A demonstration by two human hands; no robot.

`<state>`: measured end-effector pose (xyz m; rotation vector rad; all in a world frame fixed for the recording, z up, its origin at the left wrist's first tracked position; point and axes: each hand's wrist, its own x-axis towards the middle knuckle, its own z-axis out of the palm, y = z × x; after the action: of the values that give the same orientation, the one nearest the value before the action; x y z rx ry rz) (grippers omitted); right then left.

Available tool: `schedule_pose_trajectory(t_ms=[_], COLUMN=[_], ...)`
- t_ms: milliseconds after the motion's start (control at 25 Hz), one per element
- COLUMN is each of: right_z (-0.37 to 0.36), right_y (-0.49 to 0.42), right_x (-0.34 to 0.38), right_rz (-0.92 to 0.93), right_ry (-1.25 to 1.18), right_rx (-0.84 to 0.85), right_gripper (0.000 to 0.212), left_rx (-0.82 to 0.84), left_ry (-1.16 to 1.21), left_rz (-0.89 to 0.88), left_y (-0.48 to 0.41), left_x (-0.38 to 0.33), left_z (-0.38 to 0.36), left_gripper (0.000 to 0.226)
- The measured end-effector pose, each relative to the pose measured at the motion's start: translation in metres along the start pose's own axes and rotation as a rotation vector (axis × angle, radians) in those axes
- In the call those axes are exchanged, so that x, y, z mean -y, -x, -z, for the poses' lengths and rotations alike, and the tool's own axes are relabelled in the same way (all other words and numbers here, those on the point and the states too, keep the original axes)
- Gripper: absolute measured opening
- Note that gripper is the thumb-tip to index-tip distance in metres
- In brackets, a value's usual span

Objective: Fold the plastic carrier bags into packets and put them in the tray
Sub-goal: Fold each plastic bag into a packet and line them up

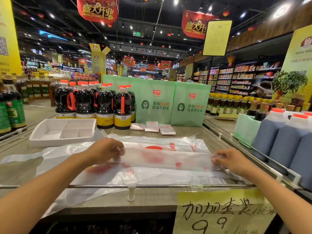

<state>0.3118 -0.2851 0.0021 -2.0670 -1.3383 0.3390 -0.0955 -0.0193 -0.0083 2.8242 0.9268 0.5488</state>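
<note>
My left hand (pixel 108 150) and right hand (pixel 231 160) each pinch an end of the long folded bag (pixel 167 159) on the worktop (pixel 189 131); the white tray (pixel 49 132) sits far left.

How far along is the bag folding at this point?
Done: folded packets lie on the counter by the green boxes, none visible in the tray. In hand: left hand and right hand grip a bag folded into a long strip. Left: flat bags beneath, then traying everything.
</note>
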Motion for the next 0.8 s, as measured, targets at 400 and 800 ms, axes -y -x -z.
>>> schedule_pose_trajectory(t_ms=[400, 800], right_z=[-0.008, -0.018], right_y=[-0.015, -0.021], right_x=[-0.005, -0.014], right_rz=[-0.029, 0.002], right_ry=[0.145, 0.394], right_rx=[-0.087, -0.035], right_gripper=[0.052, 0.048], left_rx=[0.128, 0.062], left_ry=[0.151, -0.588], left_rz=[0.308, 0.203], left_y=[0.008, 0.016], left_x=[0.034, 0.026], left_z=[0.002, 0.002], left_gripper=[0.027, 0.036])
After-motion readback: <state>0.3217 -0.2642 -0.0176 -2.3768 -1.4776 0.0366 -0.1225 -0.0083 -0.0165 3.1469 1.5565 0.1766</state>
